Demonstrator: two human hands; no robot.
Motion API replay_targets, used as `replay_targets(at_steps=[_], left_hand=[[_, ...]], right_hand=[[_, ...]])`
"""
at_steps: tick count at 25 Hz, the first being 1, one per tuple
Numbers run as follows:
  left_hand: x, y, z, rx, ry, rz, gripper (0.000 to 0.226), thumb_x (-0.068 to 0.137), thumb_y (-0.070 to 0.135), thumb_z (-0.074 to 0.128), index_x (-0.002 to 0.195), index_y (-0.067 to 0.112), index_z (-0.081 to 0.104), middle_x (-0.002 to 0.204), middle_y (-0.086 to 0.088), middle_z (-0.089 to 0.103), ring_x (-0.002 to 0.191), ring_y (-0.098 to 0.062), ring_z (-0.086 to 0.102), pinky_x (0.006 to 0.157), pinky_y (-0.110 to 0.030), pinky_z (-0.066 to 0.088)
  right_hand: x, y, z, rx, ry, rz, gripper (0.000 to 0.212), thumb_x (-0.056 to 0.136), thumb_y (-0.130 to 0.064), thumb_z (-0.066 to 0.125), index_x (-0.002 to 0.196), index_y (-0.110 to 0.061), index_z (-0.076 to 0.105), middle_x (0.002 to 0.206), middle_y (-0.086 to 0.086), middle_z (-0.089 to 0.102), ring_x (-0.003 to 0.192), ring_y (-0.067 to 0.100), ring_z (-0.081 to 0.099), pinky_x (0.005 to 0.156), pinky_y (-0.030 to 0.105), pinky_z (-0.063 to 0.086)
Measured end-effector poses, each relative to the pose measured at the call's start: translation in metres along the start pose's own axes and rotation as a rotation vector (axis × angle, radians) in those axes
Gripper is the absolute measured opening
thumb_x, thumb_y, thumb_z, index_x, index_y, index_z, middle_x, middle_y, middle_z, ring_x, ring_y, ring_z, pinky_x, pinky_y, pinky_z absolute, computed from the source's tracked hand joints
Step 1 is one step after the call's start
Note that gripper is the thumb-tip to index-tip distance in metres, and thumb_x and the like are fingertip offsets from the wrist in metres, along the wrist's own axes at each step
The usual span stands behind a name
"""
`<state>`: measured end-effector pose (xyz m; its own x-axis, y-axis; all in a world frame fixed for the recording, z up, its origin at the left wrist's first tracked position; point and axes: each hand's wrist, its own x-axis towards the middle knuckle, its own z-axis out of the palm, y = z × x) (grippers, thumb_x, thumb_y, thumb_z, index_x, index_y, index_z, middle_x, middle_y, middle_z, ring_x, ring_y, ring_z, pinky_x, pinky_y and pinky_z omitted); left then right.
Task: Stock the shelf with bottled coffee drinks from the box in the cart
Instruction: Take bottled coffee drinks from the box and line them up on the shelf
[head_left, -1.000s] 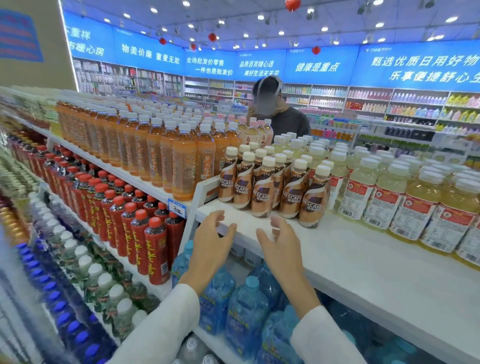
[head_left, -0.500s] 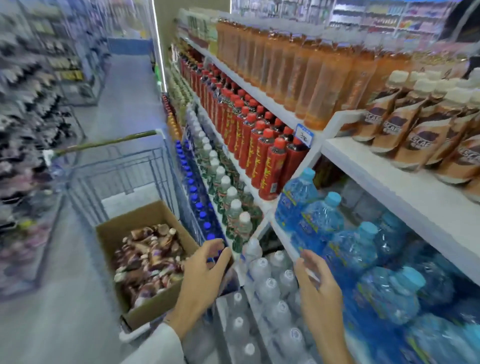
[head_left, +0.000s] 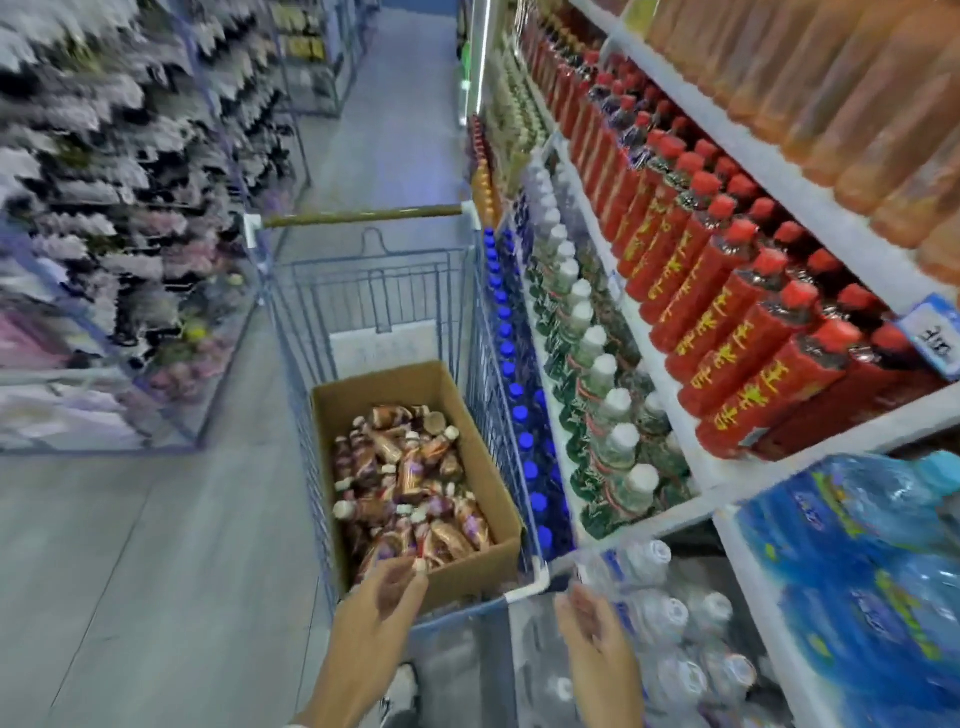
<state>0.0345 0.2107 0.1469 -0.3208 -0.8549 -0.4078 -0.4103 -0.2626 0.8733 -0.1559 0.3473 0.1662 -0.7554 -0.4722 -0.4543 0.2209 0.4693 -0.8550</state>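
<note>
Cardboard near wall of the box (head_left: 483, 569) is lying right under the left hand (head_left: 382, 597), which is hovering at the bottom of the frame with fingers loosely bent and gripping nothing, though blur is smearing the fingertips and a white cap is showing just beside them. Right hand (head_left: 597, 636) is hanging apart from the left, over the near right corner of the cart (head_left: 374, 291), fingers slack and holding nothing. Box is sitting inside the wire cart at its near end, open at the top. Bottled coffee drinks (head_left: 410, 478) are lying loose in the box, jumbled on their sides, brown wraps and white caps, covering most of the bottom. Right of the right hand, clear water bottles (head_left: 675, 613) are standing on the low shelf, and big blue water bottles (head_left: 857, 571) are crowding the lower right corner. Further along, the shelf rack (head_left: 883, 431) is running beside the cart: blue-capped bottles (head_left: 514, 402) lowest and just beside the cart's wire, green-labelled bottles (head_left: 605, 387) above them, red bottles (head_left: 727, 332) on the next tier, orange drinks (head_left: 857, 104) on top, blurred. Price tag (head_left: 937, 338) is hanging on a shelf edge at the right. Cart handle (head_left: 363, 215) is crossing the far end. Grey floor (head_left: 130, 571) is stretching down the aisle, with another rack (head_left: 104, 208) on the left, too blurred for reading.
</note>
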Motion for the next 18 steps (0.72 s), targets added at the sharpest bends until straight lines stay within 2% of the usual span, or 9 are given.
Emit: replay_targets(at_steps=[2,4,7,11,13,15,18], left_hand=[[0.017,-0.003,-0.013,-0.007,0.043,-0.029,0.024,0.094,0.045,0.068,0.115,0.035,0.068,0.108,0.014,0.074,0.096,0.002,0.067,0.073,-0.01,0.051],[0.034,-0.002,-0.025,-0.004,0.072,-0.048,0.02,0.095,0.041,0.068,0.114,0.033,0.068,0.108,0.012,0.073,0.096,-0.001,0.067,0.068,-0.01,0.051],[0.061,0.003,-0.041,0.019,0.108,-0.068,0.018,0.097,0.041,0.066,0.113,0.034,0.065,0.108,0.015,0.071,0.098,-0.001,0.066,0.079,-0.023,0.056],[0.114,0.007,-0.046,0.028,0.173,-0.091,0.014,0.097,0.038,0.066,0.111,0.036,0.066,0.104,0.024,0.068,0.098,0.004,0.064,0.073,-0.014,0.049],[0.153,0.009,-0.043,0.049,0.182,-0.113,0.018,0.098,0.042,0.064,0.114,0.036,0.065,0.106,0.023,0.068,0.099,0.005,0.064,0.073,-0.013,0.048],[0.201,0.01,-0.036,0.082,0.174,-0.141,0.025,0.099,0.043,0.062,0.122,0.032,0.063,0.109,0.02,0.067,0.1,0.004,0.063,0.078,-0.016,0.049],[0.281,0.012,-0.019,0.217,0.152,-0.143,0.037,0.099,0.044,0.061,0.13,0.025,0.06,0.112,0.016,0.063,0.106,-0.007,0.063,0.086,-0.023,0.047]], right_hand=[[0.018,-0.006,0.025,-0.045,-0.076,0.026,0.027,0.097,-0.018,0.067,0.123,-0.011,0.066,0.111,-0.004,0.069,0.102,0.009,0.063,0.082,0.013,0.047],[0.032,-0.015,0.046,-0.109,-0.123,0.037,0.028,0.097,-0.027,0.067,0.123,-0.018,0.065,0.115,-0.006,0.068,0.109,0.014,0.062,0.091,0.025,0.046],[0.052,-0.029,0.072,-0.186,-0.181,0.03,0.022,0.097,-0.033,0.066,0.118,-0.03,0.063,0.116,-0.013,0.067,0.11,0.008,0.062,0.094,0.028,0.044],[0.084,-0.044,0.101,-0.266,-0.275,0.057,0.026,0.097,-0.042,0.063,0.121,-0.034,0.06,0.119,-0.019,0.064,0.109,-0.004,0.058,0.084,0.014,0.043],[0.103,-0.052,0.114,-0.265,-0.313,0.093,0.028,0.097,-0.043,0.063,0.123,-0.033,0.06,0.119,-0.018,0.064,0.109,-0.004,0.057,0.084,0.015,0.042],[0.128,-0.055,0.128,-0.28,-0.35,0.133,0.03,0.096,-0.044,0.063,0.124,-0.032,0.06,0.12,-0.018,0.064,0.109,-0.004,0.057,0.088,0.018,0.043],[0.166,-0.062,0.149,-0.257,-0.363,0.198,0.028,0.097,-0.045,0.062,0.122,-0.032,0.06,0.12,-0.017,0.063,0.109,-0.006,0.056,0.084,0.014,0.042]])
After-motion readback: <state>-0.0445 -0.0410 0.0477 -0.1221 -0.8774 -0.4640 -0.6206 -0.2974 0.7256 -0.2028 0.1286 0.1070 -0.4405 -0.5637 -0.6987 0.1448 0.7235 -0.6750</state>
